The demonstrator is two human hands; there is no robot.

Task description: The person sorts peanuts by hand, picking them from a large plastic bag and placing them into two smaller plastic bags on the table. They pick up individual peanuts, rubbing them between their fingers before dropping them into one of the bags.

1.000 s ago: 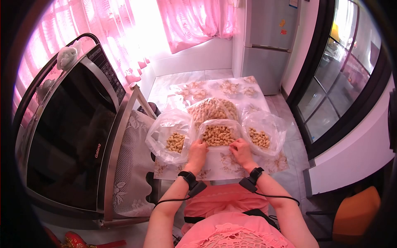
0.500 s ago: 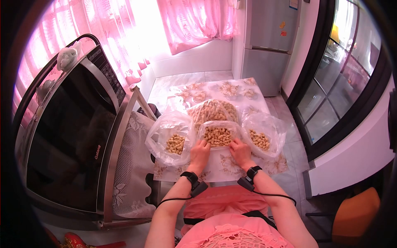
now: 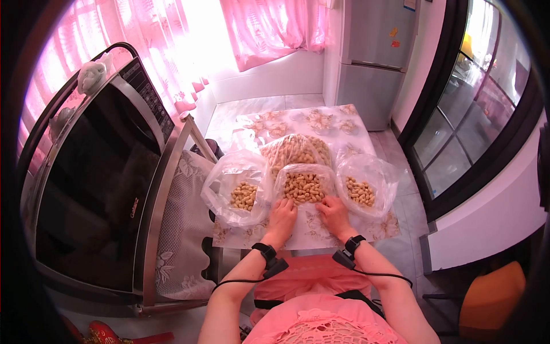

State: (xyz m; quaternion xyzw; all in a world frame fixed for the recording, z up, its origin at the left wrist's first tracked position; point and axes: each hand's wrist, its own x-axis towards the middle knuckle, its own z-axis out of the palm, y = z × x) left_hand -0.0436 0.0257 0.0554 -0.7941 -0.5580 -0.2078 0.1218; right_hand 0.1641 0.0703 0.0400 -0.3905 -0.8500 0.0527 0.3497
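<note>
On the flowered tablecloth, an open clear plastic bag of peanuts lies right in front of me. My left hand has its fingers closed on this bag's near left edge. At its near right edge, my right hand pinches the plastic. Behind it a larger clear bag is full of peanuts. Two more open bags hold smaller heaps, one at the left and one at the right. Both wrists wear black bands with cables.
The table carries a flowered cover. A black oven on a metal stand is at the left. Beyond the table stands a grey refrigerator. An orange chair is at the lower right, below a glass door.
My left hand has shifted slightly right and nearer to me along the middle bag's front edge. That bag's near edge lies lower, and its mouth looks wider. My right hand has moved slightly nearer.
</note>
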